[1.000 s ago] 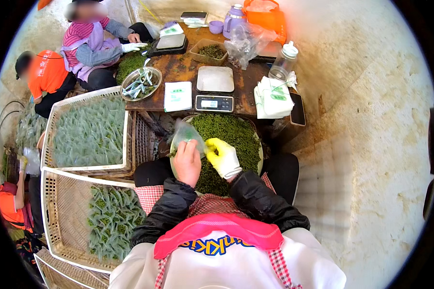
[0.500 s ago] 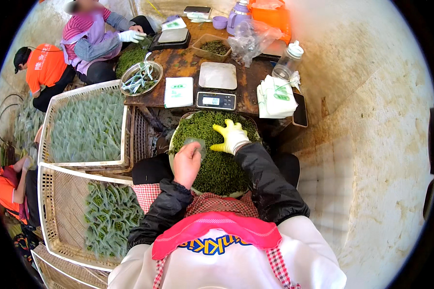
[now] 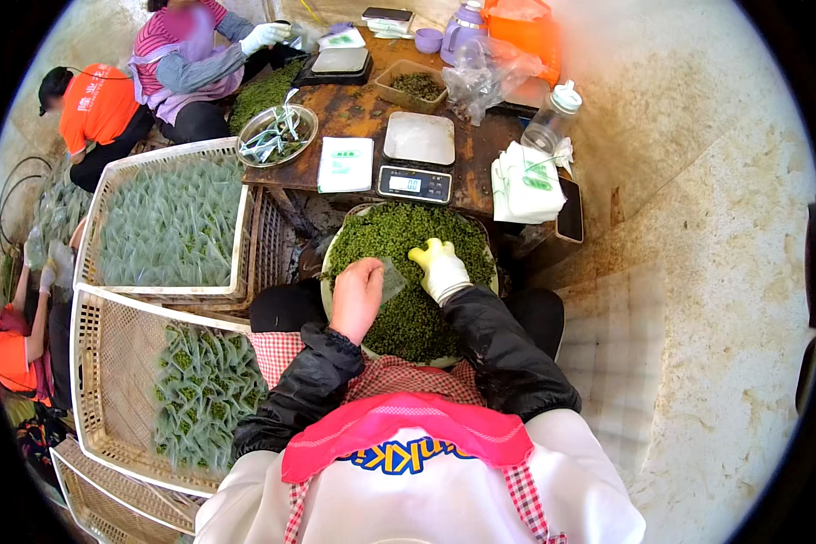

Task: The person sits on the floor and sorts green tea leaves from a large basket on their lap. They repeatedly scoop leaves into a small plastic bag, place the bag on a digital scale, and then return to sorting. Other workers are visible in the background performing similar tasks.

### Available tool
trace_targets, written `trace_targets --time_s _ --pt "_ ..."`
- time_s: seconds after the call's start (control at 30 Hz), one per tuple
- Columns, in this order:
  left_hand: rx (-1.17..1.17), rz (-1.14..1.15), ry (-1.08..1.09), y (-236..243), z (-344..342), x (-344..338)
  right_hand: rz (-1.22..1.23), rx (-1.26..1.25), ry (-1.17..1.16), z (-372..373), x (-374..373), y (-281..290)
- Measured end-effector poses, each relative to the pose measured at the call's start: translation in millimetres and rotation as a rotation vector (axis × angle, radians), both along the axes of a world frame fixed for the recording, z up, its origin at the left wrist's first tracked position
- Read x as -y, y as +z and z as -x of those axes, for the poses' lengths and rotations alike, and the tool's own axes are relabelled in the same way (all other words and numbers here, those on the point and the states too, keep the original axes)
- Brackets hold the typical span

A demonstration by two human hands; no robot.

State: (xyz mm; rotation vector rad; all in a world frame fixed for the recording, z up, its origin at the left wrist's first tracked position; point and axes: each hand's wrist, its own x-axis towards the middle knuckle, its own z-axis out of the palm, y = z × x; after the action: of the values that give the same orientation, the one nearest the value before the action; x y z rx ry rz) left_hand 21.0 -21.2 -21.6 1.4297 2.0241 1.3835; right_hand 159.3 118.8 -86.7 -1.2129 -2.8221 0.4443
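Over the lap, against a checked apron point(image 3: 408, 381), sits a basin point(image 3: 325, 286) filled with green berries point(image 3: 417, 331). The two hands are apart above it. The bare left hand point(image 3: 357, 295) is clamped on a clear bag point(image 3: 393, 281), which extends rightward over the berries. The gloved right hand point(image 3: 442, 269) is at the berries, fingers bent; whether it grips any cannot be determined.

To the left, the near crate point(image 3: 111, 408) contains filled bags point(image 3: 207, 394) along its right side; the crate beyond point(image 3: 246, 240) is packed with more.

Past the basin, the table point(image 3: 344, 109) carries a scale point(image 3: 419, 140) between two white stacks. Farther back stand a tray point(image 3: 386, 94), a second scale point(image 3: 339, 61) and a purple flask point(image 3: 463, 36). At far left, a co-worker raises a white-gloved hand point(image 3: 268, 36).
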Motion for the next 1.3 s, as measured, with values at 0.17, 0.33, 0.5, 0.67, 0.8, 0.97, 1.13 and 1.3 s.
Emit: trace_targets --time_s 0.17,0.33,0.5,0.67,0.8,0.97,1.13,1.3 --pt "0.081 0.056 -0.032 -7.3 -5.4 -3.6 0.387 -0.823 -0.261 -20.9 10.4 -11.8" --pt "0.104 0.070 -0.026 -17.7 -18.8 -9.6 0.979 -1.355 -0.556 -30.2 35.5 42.2" --pt "0.111 0.121 -0.060 -25.2 -26.9 -13.3 1.100 -1.591 -0.372 -27.9 44.2 65.0" --pt "0.113 0.227 -0.062 -40.6 -21.3 -13.4 1.116 -1.584 -0.149 -20.4 48.0 78.2" --pt "0.150 0.292 -0.065 -50.7 -19.0 -14.3 1.005 -1.546 -0.043 -15.3 51.3 81.1" --pt "0.347 0.143 -0.007 -56.9 -23.2 -15.8 0.639 -1.176 0.057 -25.7 46.7 87.2" --pt "0.372 0.074 -0.050 -33.2 -22.5 -9.5 -0.092 -0.623 0.337 -38.0 48.0 93.5" --pt "0.784 0.160 0.017 -30.0 -29.4 -8.0 -0.246 -0.349 0.449 -49.9 59.6 101.3"
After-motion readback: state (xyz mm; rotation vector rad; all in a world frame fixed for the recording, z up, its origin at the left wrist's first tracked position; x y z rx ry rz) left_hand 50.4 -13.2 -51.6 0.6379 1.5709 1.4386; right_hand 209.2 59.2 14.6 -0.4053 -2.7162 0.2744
